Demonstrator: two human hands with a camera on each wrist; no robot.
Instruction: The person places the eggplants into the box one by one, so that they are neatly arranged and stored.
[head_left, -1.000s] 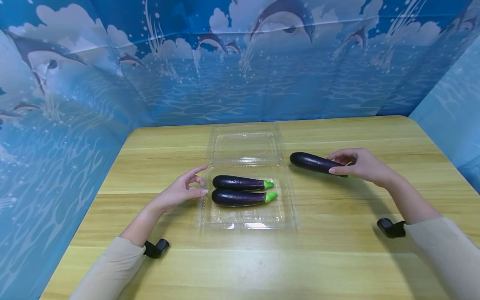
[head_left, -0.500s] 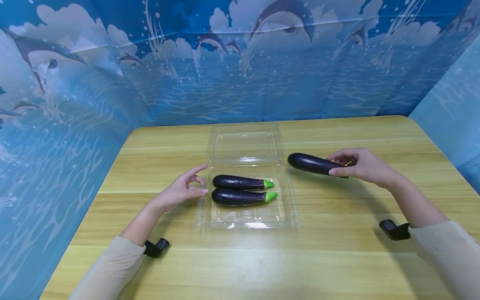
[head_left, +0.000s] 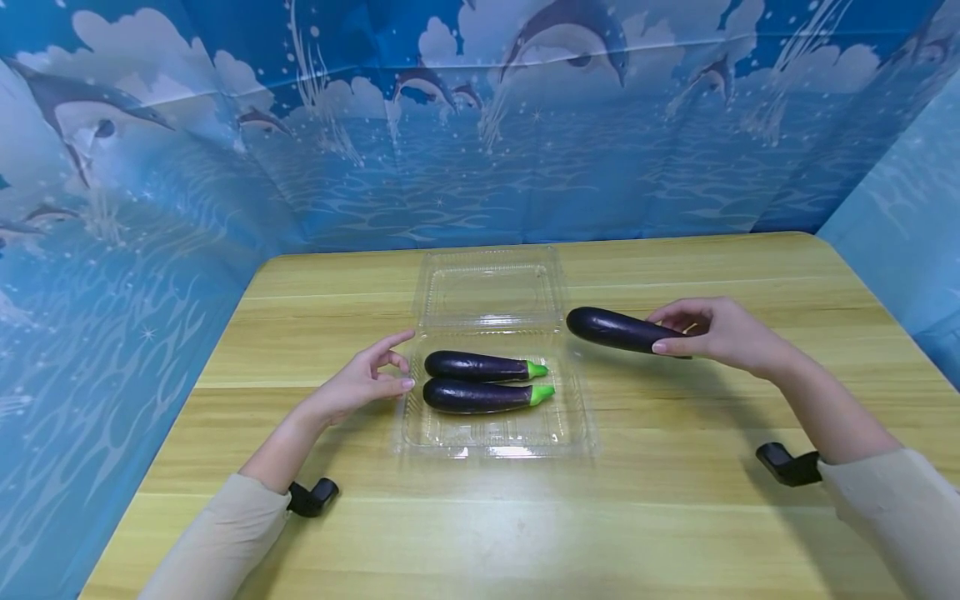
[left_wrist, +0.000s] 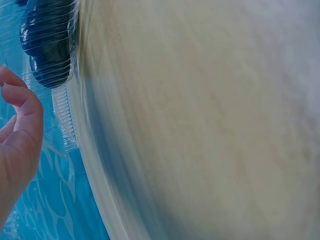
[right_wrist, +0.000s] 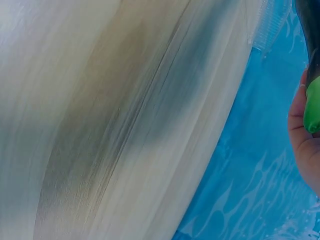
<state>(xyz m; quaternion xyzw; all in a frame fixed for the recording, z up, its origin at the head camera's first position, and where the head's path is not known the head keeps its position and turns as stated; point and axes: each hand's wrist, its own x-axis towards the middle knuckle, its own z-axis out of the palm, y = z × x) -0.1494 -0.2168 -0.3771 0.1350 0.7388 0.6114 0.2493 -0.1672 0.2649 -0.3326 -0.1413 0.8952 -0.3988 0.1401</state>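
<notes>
My right hand (head_left: 716,335) grips a dark purple eggplant (head_left: 615,328) near its stem end, with the rounded end pointing left at the right side of a clear plastic clamshell box (head_left: 495,437). In the right wrist view the green stem (right_wrist: 313,105) of this eggplant shows beside the palm. Two more eggplants lie side by side in the box's base, the far one (head_left: 476,366) and the near one (head_left: 476,395), green stems to the right. My left hand (head_left: 367,379) is at the box's left edge, fingers loosely bent and holding nothing; the left wrist view shows it beside the ribbed wall (left_wrist: 65,115).
The box's lid (head_left: 491,287) lies folded back flat behind the base. Everything rests on a wood-grain table (head_left: 525,533). A blue dolphin-print cloth (head_left: 480,167) hangs along the table's back and sides. A black wrist mount sits under each sleeve.
My right hand has carried its eggplant slightly left, so the rounded end is closer to the box. The left hand and the two eggplants in the box have stayed in place.
</notes>
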